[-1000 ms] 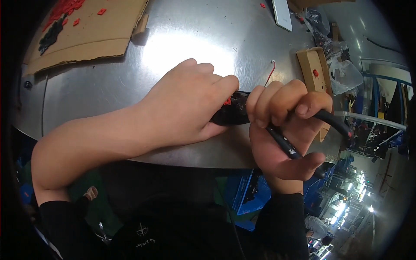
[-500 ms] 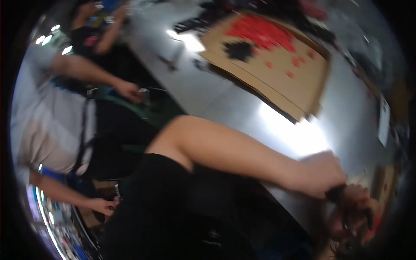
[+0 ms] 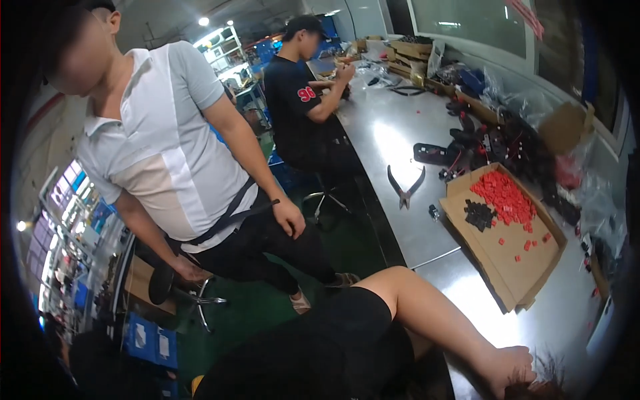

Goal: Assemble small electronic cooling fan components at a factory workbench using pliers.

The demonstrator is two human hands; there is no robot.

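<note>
My left arm reaches across the lower right over the metal table [image 3: 433, 250]. My left hand [image 3: 508, 370] is closed at the bottom edge, its fingers curled. Whatever it holds is hidden by the hand and by a dark, bristly shape [image 3: 543, 383] in front of it. My right hand is out of the picture. Beyond my left hand lies a shallow cardboard tray [image 3: 503, 293]. It holds a heap of small red pieces [image 3: 503, 197], a cluster of black pieces [image 3: 479, 215] and several scattered red ones.
Nippers [image 3: 405, 187] lie with handles spread left of the tray, near a small dark part [image 3: 434, 213]. Black plastic housings [image 3: 500, 143] and clear bags crowd the table's back. One person [image 3: 173, 147] stands at left; another [image 3: 303, 93] sits farther along the table. A stool [image 3: 200, 300] stands behind.
The view has swung left and up, bringing both people more fully into sight. My right hand, earlier beside my left with a dark thing between them, has left the picture.
</note>
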